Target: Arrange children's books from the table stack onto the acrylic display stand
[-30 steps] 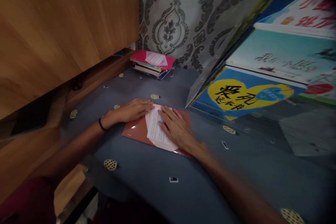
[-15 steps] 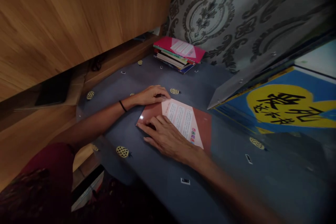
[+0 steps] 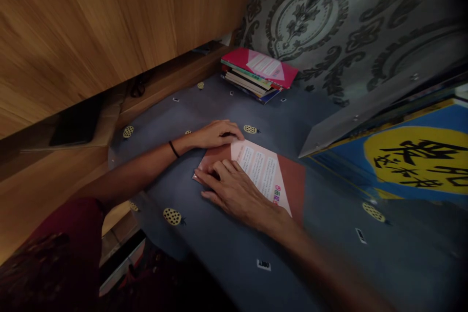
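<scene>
Head view, taking the book as clock centre: a thin, rectangular, glossy reddish-brown book with a pale pink printed panel (image 3: 268, 170) is lying flat on the desk, which is wearing a grey-blue cover with yellow pineapple prints (image 3: 215, 248). The hands are staying clear of each other, with a small gap between. The left hand (image 3: 221, 134), at 10 o'clock, is curving its fingers over the book's far-left edge; a thin black wristband (image 3: 174, 149) is circling that wrist. The right hand (image 3: 234, 190), at 8 o'clock, is lying palm down over the near-left part, fingers bent, index finger reaching the left corner. Can't tell whether either is pinching the book or only touching it.

At 12 o'clock, well apart, a stack of books with a bright pink one on top (image 3: 259, 75) is sitting near the grey-patterned wall (image 3: 310, 14). At 3 o'clock a blue book with a yellow patch and black characters (image 3: 420, 156) is leaning tilted. At 10 o'clock a brown wooden cabinet panel (image 3: 91, 24) is overhanging.
</scene>
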Demonstrator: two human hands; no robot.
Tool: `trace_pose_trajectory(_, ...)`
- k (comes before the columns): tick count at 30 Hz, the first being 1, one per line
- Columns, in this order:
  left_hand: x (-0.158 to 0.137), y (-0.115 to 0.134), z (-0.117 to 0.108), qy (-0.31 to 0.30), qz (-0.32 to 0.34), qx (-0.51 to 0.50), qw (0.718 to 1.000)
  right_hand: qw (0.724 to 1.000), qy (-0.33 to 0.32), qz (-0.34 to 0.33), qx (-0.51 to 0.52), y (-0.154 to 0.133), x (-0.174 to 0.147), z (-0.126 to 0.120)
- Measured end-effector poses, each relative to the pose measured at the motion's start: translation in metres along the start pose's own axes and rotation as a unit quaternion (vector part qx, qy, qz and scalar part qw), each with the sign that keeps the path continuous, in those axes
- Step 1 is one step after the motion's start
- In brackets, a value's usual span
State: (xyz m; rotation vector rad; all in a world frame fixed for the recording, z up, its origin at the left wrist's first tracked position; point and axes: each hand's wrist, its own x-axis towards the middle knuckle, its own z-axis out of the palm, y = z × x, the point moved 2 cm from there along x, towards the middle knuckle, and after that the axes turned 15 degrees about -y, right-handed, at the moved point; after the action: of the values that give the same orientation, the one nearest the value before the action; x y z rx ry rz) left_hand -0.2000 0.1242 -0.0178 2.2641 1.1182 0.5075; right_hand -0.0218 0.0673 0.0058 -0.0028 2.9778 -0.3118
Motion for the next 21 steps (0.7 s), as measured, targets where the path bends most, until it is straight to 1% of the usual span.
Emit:
trace_pose_trajectory(7, -0.0015, 0.0014, 0.0003, 0.001, -0.007, -0.016, 1.0, 1.0, 0.018, 0.005, 0.005, 0.0021, 0.0023, 0.0018)
trace_pose_trajectory(11, -0.0015, 0.0026, 0.0001, 0.005, -0.004, -0.02, 1.0, 0.999, 0.041, -0.024, 0.025, 0.0043, 0.0011, 0.0045)
trace_pose_trajectory(13, -0.0017, 0.0034, -0.0001, 0.005, -0.008, -0.017, 1.0, 0.998, 0.043, -0.031, 0.037, 0.0055, 0.0013, 0.006)
trace_pose_trajectory(16, -0.0024, 0.0049, -0.0005, 0.006, -0.017, -0.02, 1.0, 0.998, 0.034, -0.025, 0.055, 0.007, 0.0023, 0.0079)
trace_pose_trajectory(21, -0.0038, 0.0069, -0.0015, 0.014, -0.029, -0.053, 0.998, 0.997, 0.036, -0.008, 0.07, 0.0073, 0.0033, 0.0083)
